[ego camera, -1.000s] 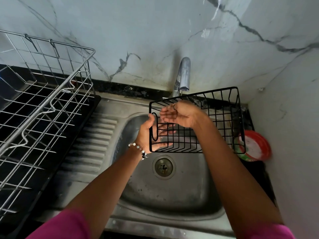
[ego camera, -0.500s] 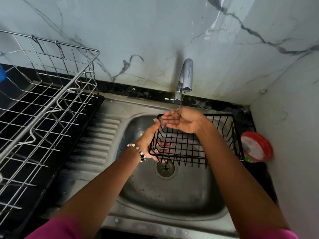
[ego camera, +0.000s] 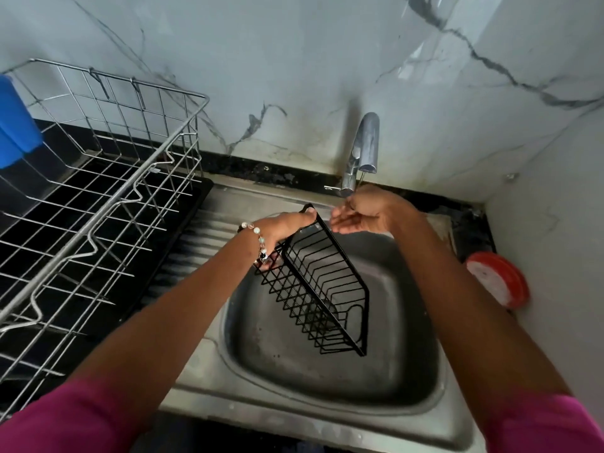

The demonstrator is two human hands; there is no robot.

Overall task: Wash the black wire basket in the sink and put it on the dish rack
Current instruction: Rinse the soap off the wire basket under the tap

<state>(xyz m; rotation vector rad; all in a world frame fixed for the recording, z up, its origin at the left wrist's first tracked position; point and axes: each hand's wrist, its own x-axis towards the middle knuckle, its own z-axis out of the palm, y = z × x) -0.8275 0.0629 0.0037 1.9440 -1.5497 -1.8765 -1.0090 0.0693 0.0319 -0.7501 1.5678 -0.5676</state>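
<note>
- The left hand (ego camera: 287,228) reaches in over the sink (ego camera: 327,380), wrist bent, its grip closed on the top corner of the black wire basket (ego camera: 322,286).
- The basket hangs tilted on edge above the basin, its far end low toward the person, apart from the dish rack (ego camera: 98,191) on the left.
- The right hand (ego camera: 366,210) is cupped, fingers loosely extended and holding nothing, just under the tap (ego camera: 362,148), near the basket's upper corner.
- A beaded bracelet (ego camera: 260,240) circles the left wrist.
</note>
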